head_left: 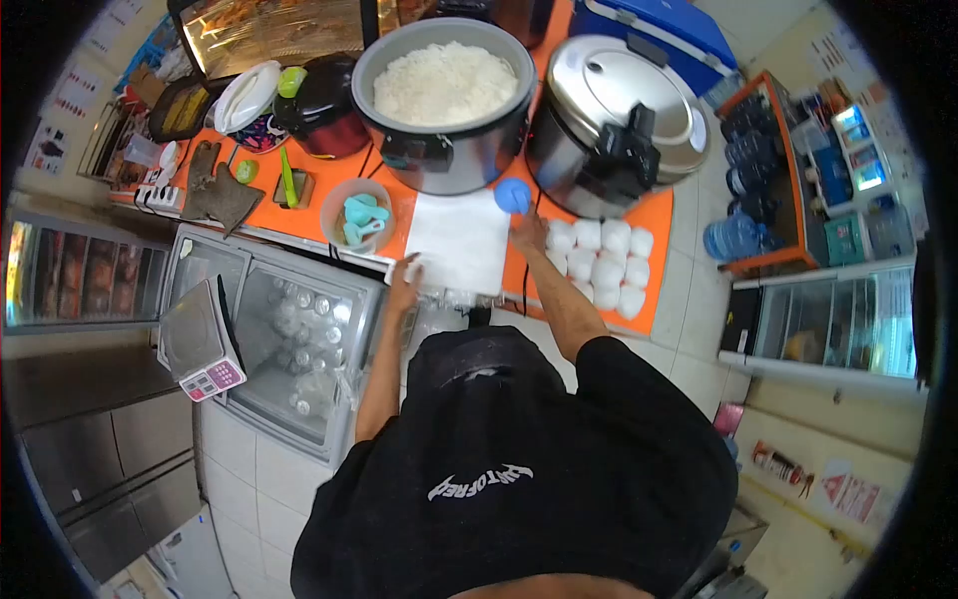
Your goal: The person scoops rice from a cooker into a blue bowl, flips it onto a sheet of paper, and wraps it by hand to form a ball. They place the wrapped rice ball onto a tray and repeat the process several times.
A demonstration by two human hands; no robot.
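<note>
A white sheet (pixel 459 240) lies on the orange counter. At its lower left edge is my left hand (pixel 402 286), fingers apart, beside some clear plastic (pixel 447 298) at the counter's edge. Right of the sheet, my right hand (pixel 530 234) is closed at the lower rim of a round blue item (pixel 513 196); its fingertips are small and partly hidden. Several white rounded packets (pixel 607 268) sit in rows just right of that hand. Behind the sheet stands an open cooker full of white rice (pixel 446 85). Left of it, a clear bowl (pixel 357 216) holds turquoise scoops (pixel 363 214).
A closed silver cooker (pixel 624 110) stands behind the packets. Farther left are a red-black cooker (pixel 324 105), a green-handled tool (pixel 288 180) and grey gloves (pixel 220 188). A glass-topped freezer (pixel 289 339) with a scale (pixel 203 339) borders the counter's front left.
</note>
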